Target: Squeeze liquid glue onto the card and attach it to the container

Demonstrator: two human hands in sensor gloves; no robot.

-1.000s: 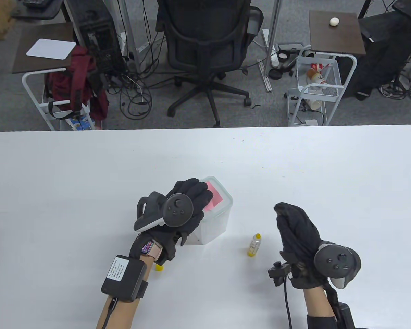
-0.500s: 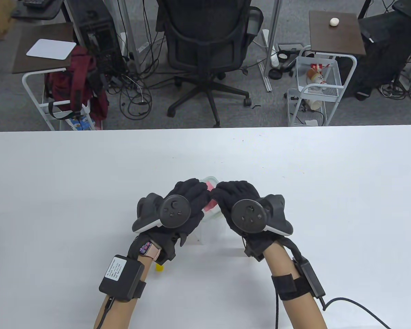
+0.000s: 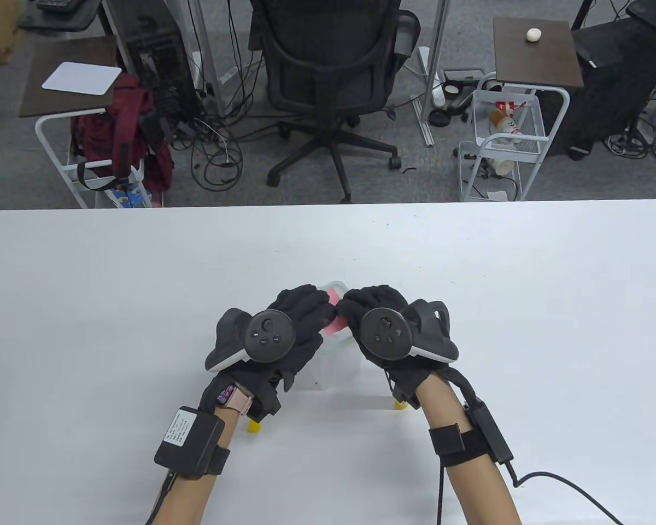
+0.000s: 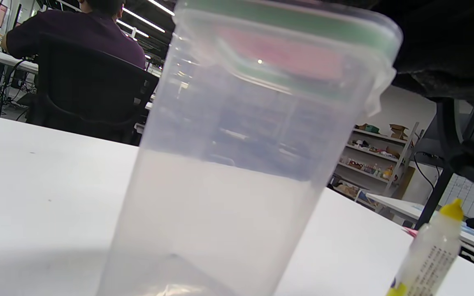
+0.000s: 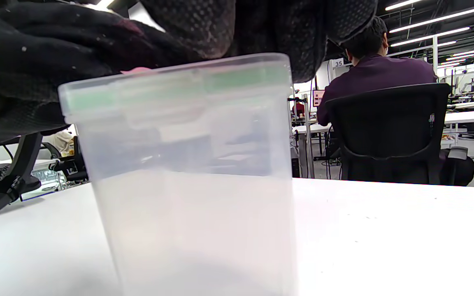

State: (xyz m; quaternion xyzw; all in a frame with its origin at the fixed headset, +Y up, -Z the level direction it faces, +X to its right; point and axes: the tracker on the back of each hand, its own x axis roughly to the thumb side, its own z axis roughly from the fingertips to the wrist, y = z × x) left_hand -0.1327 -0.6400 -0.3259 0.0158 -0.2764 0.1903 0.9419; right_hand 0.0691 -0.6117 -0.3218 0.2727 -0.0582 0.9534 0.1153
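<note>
Black knit gloves on left hand [image 3: 298, 322] & right hand [image 3: 374, 311], round dark tracker w/ grey-white underside on each. Bare forearms. Left: pink-strap watch [image 3: 230, 396], black box [image 3: 188, 443] strapped on. Right: black band [image 3: 459, 445], slim black module, cable trailing.

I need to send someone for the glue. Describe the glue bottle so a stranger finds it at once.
On the white table, look at the clear container under the two gloved hands. The glue bottle stands upright near it, under the right hand. It is small and whitish with printed text, and it alone has a yellow pointed tip and yellow base.
</note>
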